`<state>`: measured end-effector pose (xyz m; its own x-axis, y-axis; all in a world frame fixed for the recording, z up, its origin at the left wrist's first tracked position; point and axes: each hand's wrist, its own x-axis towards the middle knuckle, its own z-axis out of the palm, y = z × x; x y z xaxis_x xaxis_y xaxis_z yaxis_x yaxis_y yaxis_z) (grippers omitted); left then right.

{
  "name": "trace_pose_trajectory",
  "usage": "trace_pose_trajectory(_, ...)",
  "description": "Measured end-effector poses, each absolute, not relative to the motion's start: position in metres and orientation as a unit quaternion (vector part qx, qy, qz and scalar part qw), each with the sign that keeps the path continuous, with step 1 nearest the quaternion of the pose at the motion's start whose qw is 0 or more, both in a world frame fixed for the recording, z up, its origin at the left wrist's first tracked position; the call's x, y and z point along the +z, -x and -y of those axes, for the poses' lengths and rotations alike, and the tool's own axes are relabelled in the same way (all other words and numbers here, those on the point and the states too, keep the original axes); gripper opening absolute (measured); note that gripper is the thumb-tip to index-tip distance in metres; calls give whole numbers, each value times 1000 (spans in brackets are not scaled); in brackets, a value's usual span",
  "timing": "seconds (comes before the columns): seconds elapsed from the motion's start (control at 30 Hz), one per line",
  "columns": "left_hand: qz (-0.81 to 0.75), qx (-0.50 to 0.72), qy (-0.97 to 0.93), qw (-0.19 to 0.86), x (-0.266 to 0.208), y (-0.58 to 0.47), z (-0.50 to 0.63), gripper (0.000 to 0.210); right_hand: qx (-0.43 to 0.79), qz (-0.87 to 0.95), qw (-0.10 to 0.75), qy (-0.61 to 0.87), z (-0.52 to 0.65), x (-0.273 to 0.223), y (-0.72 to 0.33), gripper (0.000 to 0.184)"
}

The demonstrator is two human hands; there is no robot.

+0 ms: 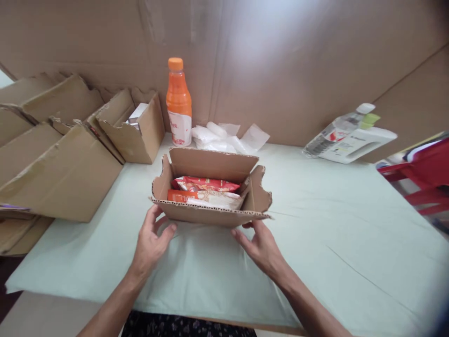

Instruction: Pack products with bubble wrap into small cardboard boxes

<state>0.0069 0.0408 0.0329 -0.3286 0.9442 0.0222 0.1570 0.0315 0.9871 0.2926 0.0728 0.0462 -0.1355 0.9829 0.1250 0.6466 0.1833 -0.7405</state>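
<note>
Open cardboard box sits mid-table on the pale green cloth, red packet at the back inside, orange-and-white packet in front of it. Left hand at the box's near left corner, thumb and fingers apart; right hand at the near right, fingertips partly hidden under the rim. Can't tell from here if either is clamped on the cardboard. Orange bottle stands upright behind, crumpled plastic beside it. More cardboard boxes on the left.
</note>
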Motion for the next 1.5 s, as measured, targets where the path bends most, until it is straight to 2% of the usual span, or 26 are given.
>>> trace_pose_trajectory(0.13, -627, 521, -476, 330, 38, -50, -29, 64, 315, 661, 344, 588, -100, 45, -306, 44)
trace_pose_trajectory(0.27, -568, 475, -557, 376, 24, -78, -1, 68, 353, 579, 425, 599, -107, 38, -355, 61)
trace_pose_trajectory(0.37, -560, 482, -561, 374, 11, -80, 7, 67, 348, 549, 446, 615, -108, 28, -378, 66)
trace_pose_trajectory(0.47, -553, 498, -556, 369, 6, -77, 3, 68, 354, 554, 460, 596, -118, 20, -377, 62)
trace_pose_trajectory(0.63, -538, 511, -544, 391, 7, -85, -2, 69, 400, 570, 456, 554, -133, 18, -354, 43)
trace_pose_trajectory(0.8, -549, 494, -540, 404, 3, -101, -9, 72, 387, 543, 478, 572, -117, 19, -361, 42)
trace_pose_trajectory(1.03, -462, 421, -618, 476, 6, -162, -77, 76, 285, 464, 528, 652, -63, 16, -432, 47)
trace_pose_trajectory(1.13, -404, 414, -633, 514, 13, -193, -118, 67, 207, 432, 516, 710, -30, 11, -448, 50)
trace_pose_trajectory(1.23, -380, 423, -620, 540, 16, -214, -146, 52, 155, 437, 485, 741, -4, 4, -462, 64)
trace_pose_trajectory(1.37, -384, 420, -616, 545, 14, -220, -154, 46, 185, 484, 485, 705, -7, -2, -491, 90)
trace_pose_trajectory(1.5, -389, 414, -618, 544, 16, -216, -150, 43, 267, 499, 448, 692, -38, -1, -518, 88)
